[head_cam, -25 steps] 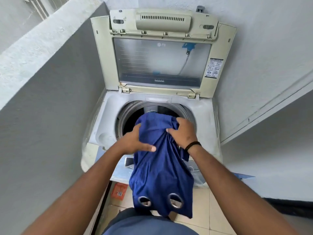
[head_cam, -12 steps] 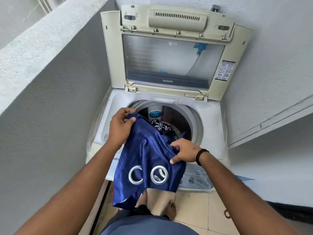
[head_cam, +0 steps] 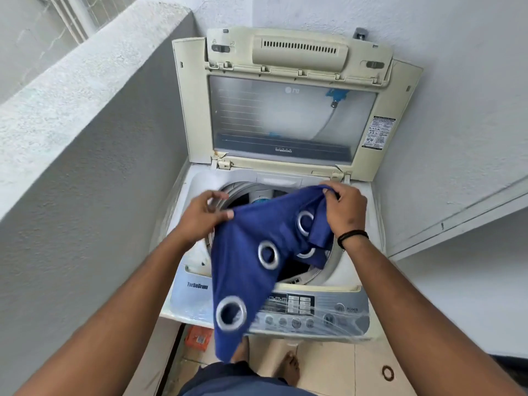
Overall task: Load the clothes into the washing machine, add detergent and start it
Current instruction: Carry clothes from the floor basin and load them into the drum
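Note:
A top-loading washing machine (head_cam: 194, 292) stands in a corner with its lid (head_cam: 288, 115) raised upright. A blue curtain (head_cam: 248, 270) with several metal eyelet rings hangs over the drum opening (head_cam: 333, 262) and down across the control panel (head_cam: 311, 307). My left hand (head_cam: 204, 217) pinches the curtain's left edge over the drum's left rim. At the drum's far right, my right hand (head_cam: 344, 208) grips a bunched upper fold. Part of the curtain drops into the drum, where dark clothes lie.
A grey parapet wall (head_cam: 85, 138) runs close along the machine's left side. White walls close in behind and on the right. An orange packet (head_cam: 197, 338) lies on the tiled floor by the machine's front left. A small ring (head_cam: 387, 372) lies on the floor at right.
Both hands have lifted the curtain higher and spread it wider over the drum. My right hand moved up and to the far right rim. More eyelets show.

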Available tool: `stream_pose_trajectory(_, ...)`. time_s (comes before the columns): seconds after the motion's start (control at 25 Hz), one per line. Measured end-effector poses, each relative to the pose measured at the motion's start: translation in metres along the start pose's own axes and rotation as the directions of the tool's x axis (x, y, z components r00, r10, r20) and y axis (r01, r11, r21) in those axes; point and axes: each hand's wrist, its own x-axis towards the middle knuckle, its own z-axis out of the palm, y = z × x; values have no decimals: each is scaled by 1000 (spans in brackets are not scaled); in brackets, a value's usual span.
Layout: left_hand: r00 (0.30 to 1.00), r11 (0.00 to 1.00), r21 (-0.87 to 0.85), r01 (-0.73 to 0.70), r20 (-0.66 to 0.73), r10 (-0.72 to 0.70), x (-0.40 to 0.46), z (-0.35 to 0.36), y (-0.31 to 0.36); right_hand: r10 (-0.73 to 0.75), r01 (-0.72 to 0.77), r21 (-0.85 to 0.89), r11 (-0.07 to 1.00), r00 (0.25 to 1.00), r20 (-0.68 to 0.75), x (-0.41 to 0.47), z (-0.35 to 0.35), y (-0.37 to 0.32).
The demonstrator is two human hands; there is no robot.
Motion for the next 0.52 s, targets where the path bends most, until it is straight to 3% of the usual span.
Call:
stream_pose_trajectory(0.08,943,958,-117,-263,-241,229,18,-7,35,-25,45,112,993,984,-174,10,-3,-17)
stream_pose_trajectory(0.16,869,903,-75,-422,-316,380,28,-8,66,-44,107,205,973,956,-289,11,-2,-34)
stream_pose_trajectory(0.2,861,894,-50,-446,-298,413,31,-5,73,-56,122,219,968,957,-284,9,1,-38)
stream_pose_trajectory(0.28,881,904,92,-417,-206,427,30,4,67,-101,114,131,985,990,-102,3,11,-28)
stream_pose_trajectory(0.36,954,883,369,-291,50,294,32,12,33,-95,137,-128,982,952,290,-3,21,-5)
stream_pose_trajectory(0.4,966,821,523,-228,228,123,30,15,12,-46,194,-252,948,867,496,-10,25,7)
stream_pose_trajectory(0.44,927,742,641,-194,368,-75,26,17,-9,36,257,-337,906,745,666,-20,27,18)
stream_pose_trajectory(0.52,805,640,750,-164,477,-353,17,22,-43,206,313,-400,862,505,838,-43,29,33)
